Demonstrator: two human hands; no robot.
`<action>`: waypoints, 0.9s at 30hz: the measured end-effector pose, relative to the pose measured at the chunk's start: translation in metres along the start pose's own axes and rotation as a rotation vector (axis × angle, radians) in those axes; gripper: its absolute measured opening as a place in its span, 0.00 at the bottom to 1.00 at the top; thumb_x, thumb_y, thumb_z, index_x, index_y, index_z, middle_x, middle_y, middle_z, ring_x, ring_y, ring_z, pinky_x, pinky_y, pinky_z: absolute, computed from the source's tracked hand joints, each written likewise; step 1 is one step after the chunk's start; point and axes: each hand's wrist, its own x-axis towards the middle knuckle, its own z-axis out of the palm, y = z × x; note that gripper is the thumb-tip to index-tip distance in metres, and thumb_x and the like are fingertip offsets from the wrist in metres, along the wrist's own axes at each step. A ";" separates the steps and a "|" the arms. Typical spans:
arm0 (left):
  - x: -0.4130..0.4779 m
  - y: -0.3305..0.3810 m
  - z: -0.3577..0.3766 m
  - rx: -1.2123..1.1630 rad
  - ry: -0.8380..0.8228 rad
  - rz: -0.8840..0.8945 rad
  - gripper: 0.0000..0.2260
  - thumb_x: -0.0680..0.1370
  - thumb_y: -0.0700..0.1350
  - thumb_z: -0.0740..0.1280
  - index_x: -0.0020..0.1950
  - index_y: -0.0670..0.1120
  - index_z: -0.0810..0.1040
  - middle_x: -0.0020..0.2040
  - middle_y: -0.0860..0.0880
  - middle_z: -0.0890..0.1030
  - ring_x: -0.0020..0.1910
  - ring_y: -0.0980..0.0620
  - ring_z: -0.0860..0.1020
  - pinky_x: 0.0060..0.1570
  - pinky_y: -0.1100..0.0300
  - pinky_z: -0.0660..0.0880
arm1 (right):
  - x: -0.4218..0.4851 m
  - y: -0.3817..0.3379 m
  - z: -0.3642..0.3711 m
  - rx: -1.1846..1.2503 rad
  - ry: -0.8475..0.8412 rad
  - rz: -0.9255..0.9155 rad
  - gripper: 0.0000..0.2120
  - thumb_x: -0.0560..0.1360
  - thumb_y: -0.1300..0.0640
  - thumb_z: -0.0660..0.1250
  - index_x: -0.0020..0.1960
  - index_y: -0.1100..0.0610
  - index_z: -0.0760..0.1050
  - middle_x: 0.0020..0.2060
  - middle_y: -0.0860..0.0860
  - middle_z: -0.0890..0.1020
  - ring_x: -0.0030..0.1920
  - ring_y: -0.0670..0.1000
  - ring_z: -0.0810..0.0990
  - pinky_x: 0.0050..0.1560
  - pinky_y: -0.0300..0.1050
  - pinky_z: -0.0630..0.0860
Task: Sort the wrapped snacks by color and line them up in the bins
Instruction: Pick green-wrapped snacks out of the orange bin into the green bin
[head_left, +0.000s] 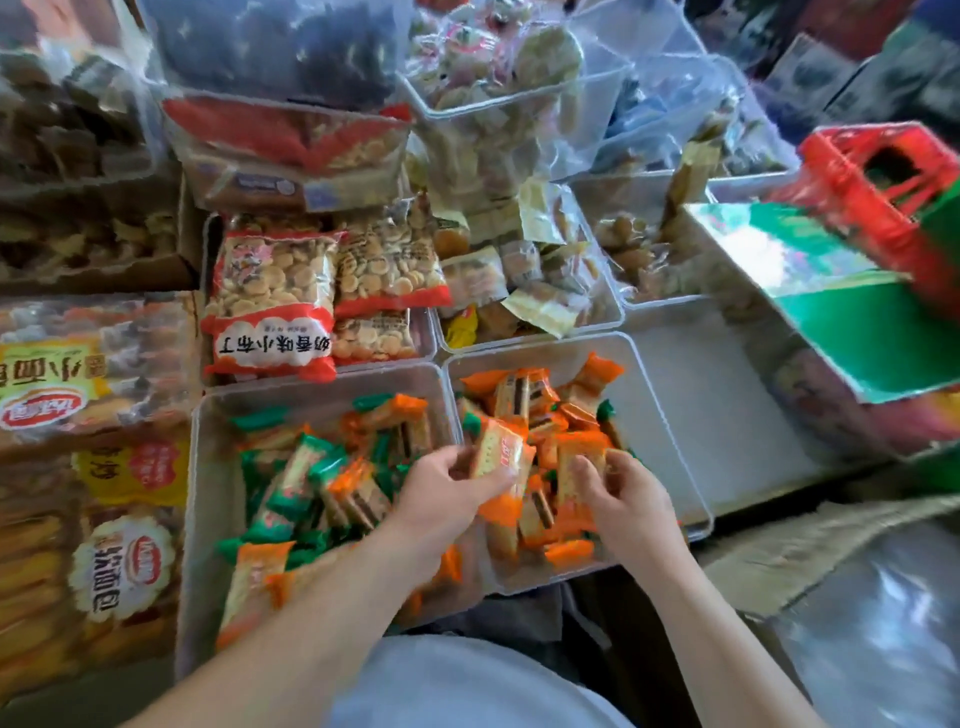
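Snack in orange plastic wrapper (498, 457) is being pinched by left hand (447, 499) over the right clear plastic bin (655, 431); right hand (628, 499) is gripping a second orange packet (579, 462) just beside it, hands close together.

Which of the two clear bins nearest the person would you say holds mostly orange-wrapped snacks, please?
The right bin: nearly all its wrappers are orange, while the left bin beside it holds green and orange ones mixed.

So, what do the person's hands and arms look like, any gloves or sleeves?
No gloves on the left hand or right hand, and no rings, watch or wristband visible. The forearms show no sleeves up to the frame edge. Pale grey-blue clothing shows below them.
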 end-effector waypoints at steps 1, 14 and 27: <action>0.003 0.001 0.012 0.037 -0.003 0.023 0.15 0.75 0.45 0.80 0.60 0.46 0.84 0.50 0.50 0.88 0.51 0.50 0.87 0.50 0.58 0.84 | 0.001 0.007 -0.004 0.033 0.020 0.017 0.17 0.80 0.40 0.66 0.47 0.54 0.77 0.38 0.51 0.83 0.41 0.53 0.81 0.41 0.41 0.74; -0.006 -0.034 -0.035 0.356 0.124 0.117 0.11 0.79 0.41 0.74 0.61 0.48 0.82 0.53 0.51 0.84 0.54 0.55 0.82 0.63 0.52 0.80 | 0.004 0.010 0.000 0.128 0.004 0.144 0.18 0.85 0.42 0.59 0.69 0.51 0.72 0.60 0.49 0.82 0.59 0.51 0.81 0.50 0.43 0.78; -0.052 -0.082 -0.161 0.887 0.308 0.210 0.14 0.81 0.43 0.70 0.67 0.48 0.81 0.68 0.54 0.78 0.68 0.52 0.75 0.67 0.61 0.68 | -0.047 -0.045 0.129 -0.177 -0.553 -0.365 0.10 0.80 0.56 0.71 0.61 0.50 0.83 0.51 0.40 0.84 0.51 0.38 0.83 0.53 0.33 0.77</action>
